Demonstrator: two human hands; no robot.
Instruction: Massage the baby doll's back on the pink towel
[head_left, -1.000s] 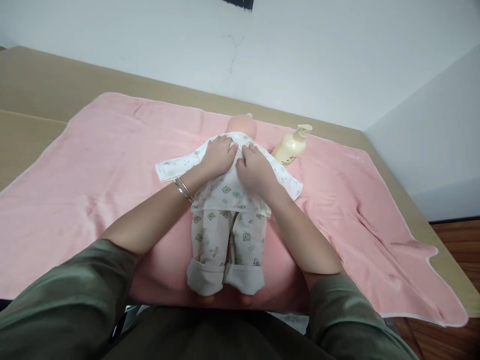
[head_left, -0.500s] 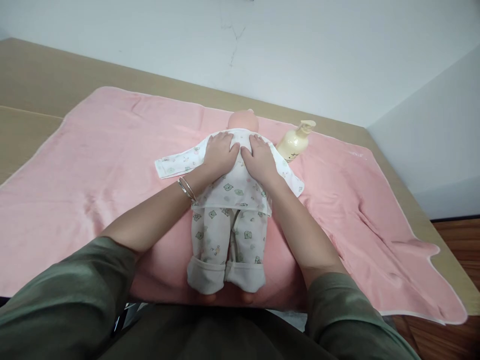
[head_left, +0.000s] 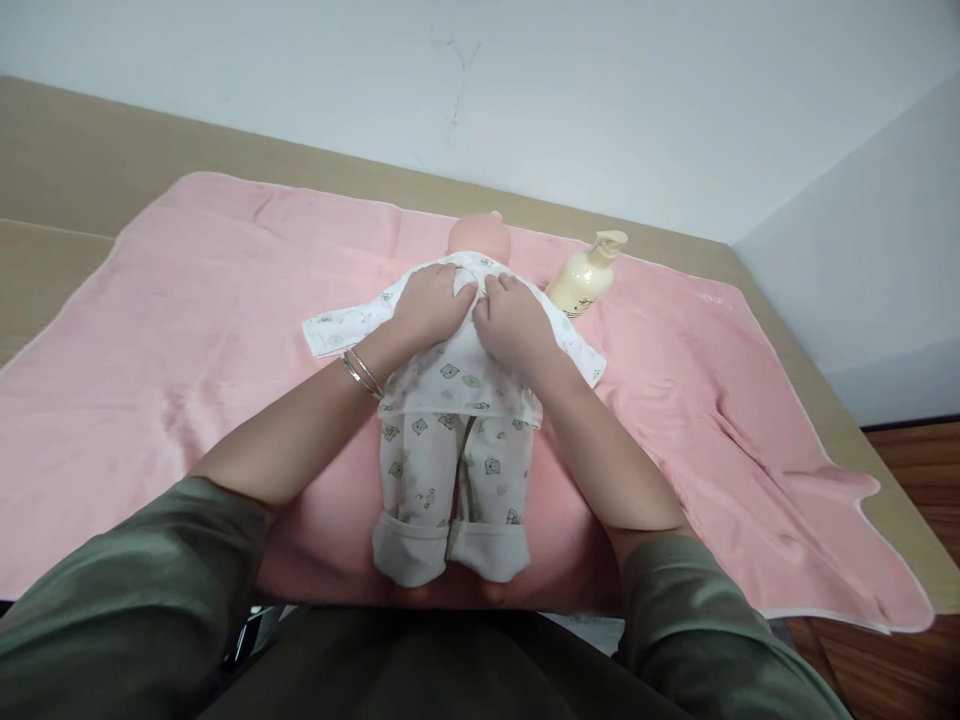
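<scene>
A baby doll lies stretched out with its head away from me and no face showing. It wears a white shirt with small green animal prints and matching trousers with turned-up cuffs. On the upper part of the shirt, just below the neck, sit both of my hands. My left hand has its fingers bent and closed on the cloth, thumb toward the middle. Close beside it, my right hand is curled in the same way. Creased cloth shows between the two hands.
A cream pump bottle stands right of the doll's shoulder. Under everything spreads a pink blanket with some wrinkles, over a wooden table. A white wall rises behind the table.
My fingers lay flatter on the shirt; now they are curled inward, and the hands sit closer together. The cloth near the neck has bunched up. The view has shifted slightly.
</scene>
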